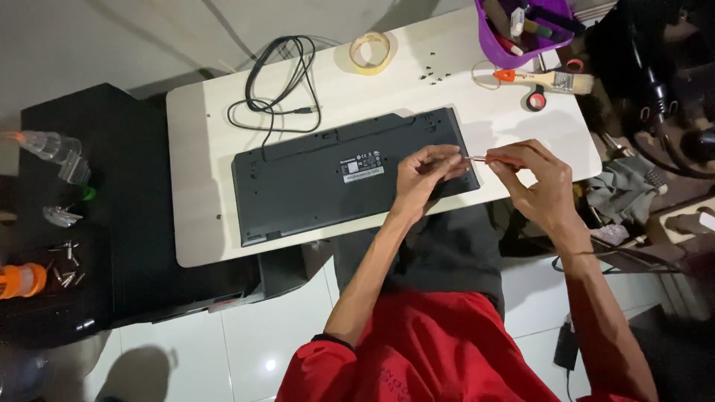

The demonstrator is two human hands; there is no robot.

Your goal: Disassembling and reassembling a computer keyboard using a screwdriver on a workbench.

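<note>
Dark grey plastic fills the middle of the head view: a wide, flat keyboard (350, 175) lies face down on the pale wooden counter (201, 149), its black cable (279, 78) looping toward the upper left of the frame. The left hand (424, 175) rests on the keyboard's right end, fingers curled and pressing down on the back panel near its right edge. The right hand (532, 182) hovers just off that same edge, its grip clenched on a slim screwdriver with a red handle (488, 158), the thin shaft pointing left toward the left fingertips.

By my reading, the step in hand is work on a screw at the keyboard's right end; a scatter of small dark screws (432, 71) near the top centre of the frame suggests several are already out. The next move seems to call for a steady tip seated squarely in the screw head while the left hand holds the panel still.

The keyboard's lower right corner overhangs the counter's near edge, above the person's lap, so heavy pressing there could tip it. Open surface lies above the keyboard, between the roll of yellowish tape (370, 52) and the wooden-handled paintbrush (551, 78) beneath the purple plastic tub (521, 33) at upper right. A black cabinet (97, 208) stands just beside the counter's left edge.
</note>
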